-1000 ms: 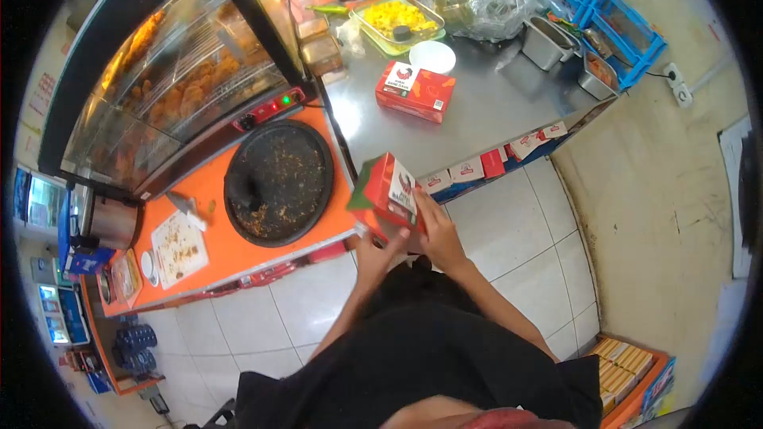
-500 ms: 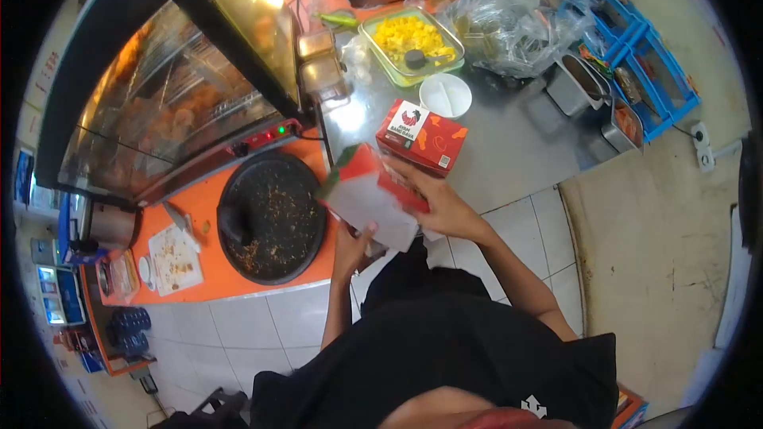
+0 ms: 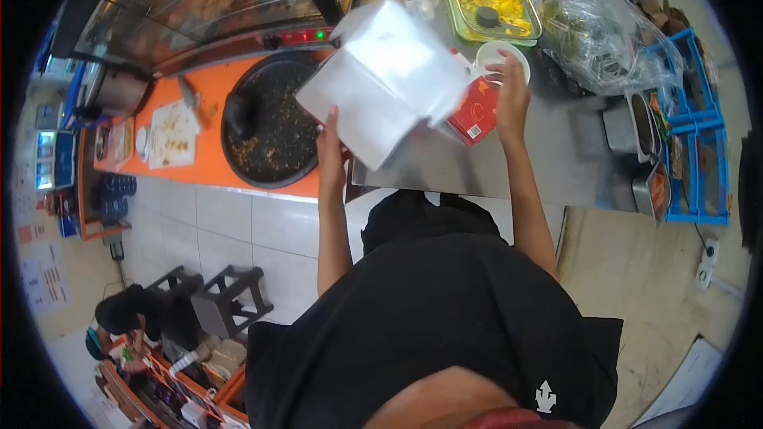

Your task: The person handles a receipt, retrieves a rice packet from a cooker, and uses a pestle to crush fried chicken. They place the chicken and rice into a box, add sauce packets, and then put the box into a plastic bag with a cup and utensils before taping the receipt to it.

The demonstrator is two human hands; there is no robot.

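Observation:
An opened-out food carton is held up over the counter's front edge, its white, creased inside facing me. My left hand grips it at the near left edge, with the thumb on the white side. My right hand is off the carton, raised to its right, fingers parted and bent with nothing seen in them. Beneath and beside that hand lie a red printed box, partly covered by the carton, and a white bowl, partly behind the fingers. The carton's right edge is blurred.
Left of the carton sits a dark stone mortar with a pestle. A knife lies by a white cutting board. Farther back are a glass container of yellow pieces, a plastic bag and a heated display case. Another person is behind, lower left.
The carton has gone from a partly folded shape to spread out, white side up. My right hand has let go of it and moved right. The view has shifted.

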